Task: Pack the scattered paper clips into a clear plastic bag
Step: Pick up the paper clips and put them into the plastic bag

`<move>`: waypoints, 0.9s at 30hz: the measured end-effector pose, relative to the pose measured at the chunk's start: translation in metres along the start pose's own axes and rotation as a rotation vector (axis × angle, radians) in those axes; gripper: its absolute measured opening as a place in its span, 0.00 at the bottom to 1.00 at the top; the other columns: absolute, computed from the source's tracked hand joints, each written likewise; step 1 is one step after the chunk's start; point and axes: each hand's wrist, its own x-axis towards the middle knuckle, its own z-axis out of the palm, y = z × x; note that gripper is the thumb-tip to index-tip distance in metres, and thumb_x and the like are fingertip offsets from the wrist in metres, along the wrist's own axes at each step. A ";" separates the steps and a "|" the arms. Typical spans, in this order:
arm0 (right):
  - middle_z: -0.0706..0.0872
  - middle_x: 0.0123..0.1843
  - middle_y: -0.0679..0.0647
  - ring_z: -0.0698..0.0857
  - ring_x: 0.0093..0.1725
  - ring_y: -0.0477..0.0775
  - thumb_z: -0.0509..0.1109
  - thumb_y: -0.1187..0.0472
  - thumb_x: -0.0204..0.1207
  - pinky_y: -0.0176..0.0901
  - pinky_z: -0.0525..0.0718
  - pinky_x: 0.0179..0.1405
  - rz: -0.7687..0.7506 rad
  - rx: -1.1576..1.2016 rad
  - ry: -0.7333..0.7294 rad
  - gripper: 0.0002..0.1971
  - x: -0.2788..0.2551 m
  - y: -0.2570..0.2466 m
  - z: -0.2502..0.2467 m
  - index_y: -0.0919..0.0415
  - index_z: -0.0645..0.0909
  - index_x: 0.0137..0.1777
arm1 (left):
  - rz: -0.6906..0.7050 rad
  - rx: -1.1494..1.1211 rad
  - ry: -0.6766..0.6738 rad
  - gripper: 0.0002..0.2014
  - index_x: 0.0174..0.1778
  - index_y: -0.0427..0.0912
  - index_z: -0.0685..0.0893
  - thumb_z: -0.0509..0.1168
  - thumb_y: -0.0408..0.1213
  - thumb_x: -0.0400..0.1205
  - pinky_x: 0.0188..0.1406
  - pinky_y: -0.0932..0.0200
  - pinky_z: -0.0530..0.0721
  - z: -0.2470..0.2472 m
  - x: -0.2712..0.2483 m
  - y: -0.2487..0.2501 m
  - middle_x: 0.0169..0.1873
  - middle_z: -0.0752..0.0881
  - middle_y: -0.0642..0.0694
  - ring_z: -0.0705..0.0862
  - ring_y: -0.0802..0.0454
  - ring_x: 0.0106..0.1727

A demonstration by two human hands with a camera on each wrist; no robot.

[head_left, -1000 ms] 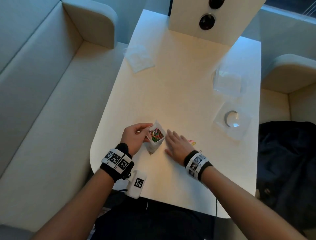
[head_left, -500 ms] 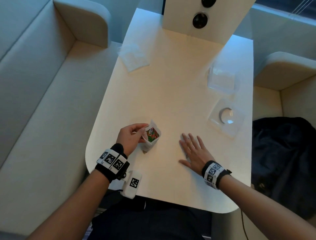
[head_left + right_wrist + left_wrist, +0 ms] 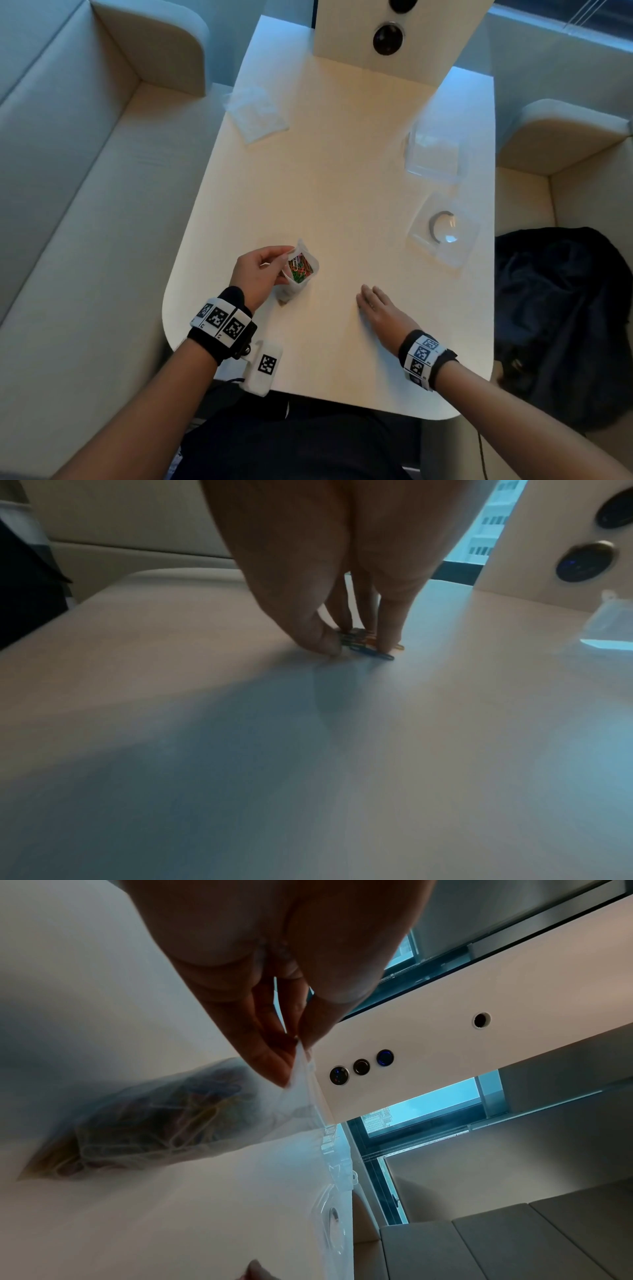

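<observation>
The clear plastic bag [image 3: 297, 287], holding coloured clips [image 3: 300, 269], is standing open on the white table [image 3: 342, 171], the left hand [image 3: 255, 274] pinching its rim. Apart to its right, the right hand [image 3: 383, 311] is pinching a few loose paper clips [image 3: 365, 645] against the tabletop. Cream benches [image 3: 85, 205] are flanking both sides.

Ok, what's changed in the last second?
The right hand moved right, away from the clear plastic bag, and now pinches the loose paper clips on the table between thumb and fingertips. The left hand still pinches the bag's rim; the bag stands open where it was.
</observation>
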 end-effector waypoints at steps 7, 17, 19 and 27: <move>0.89 0.48 0.62 0.89 0.43 0.59 0.82 0.75 0.47 0.42 0.90 0.39 0.031 0.025 0.131 0.26 -0.001 0.004 -0.003 0.70 0.89 0.51 | 0.007 0.037 -0.002 0.09 0.51 0.48 0.91 0.67 0.31 0.84 0.49 0.53 0.90 0.001 -0.004 -0.001 0.52 0.90 0.40 0.90 0.46 0.52; 0.84 0.54 0.58 0.85 0.52 0.59 0.62 0.71 0.80 0.46 0.82 0.50 0.168 0.130 -0.143 0.10 0.039 0.014 -0.041 0.63 0.80 0.58 | 0.026 0.102 -0.022 0.08 0.48 0.50 0.91 0.68 0.32 0.83 0.41 0.63 0.88 0.016 -0.010 -0.001 0.48 0.91 0.41 0.90 0.58 0.40; 0.85 0.52 0.58 0.86 0.51 0.60 0.63 0.70 0.79 0.47 0.83 0.50 0.213 0.166 -0.140 0.09 0.047 0.014 -0.044 0.62 0.79 0.57 | 0.031 0.117 -0.024 0.08 0.49 0.48 0.91 0.68 0.33 0.83 0.39 0.65 0.87 0.019 -0.012 0.001 0.47 0.90 0.41 0.89 0.61 0.36; 0.90 0.37 0.56 0.90 0.41 0.55 0.80 0.66 0.64 0.44 0.89 0.48 1.016 1.454 0.284 0.03 0.046 0.057 -0.043 0.61 0.88 0.37 | 0.002 0.169 -0.035 0.08 0.54 0.43 0.91 0.69 0.34 0.83 0.40 0.64 0.89 0.030 -0.011 0.003 0.48 0.91 0.41 0.89 0.61 0.34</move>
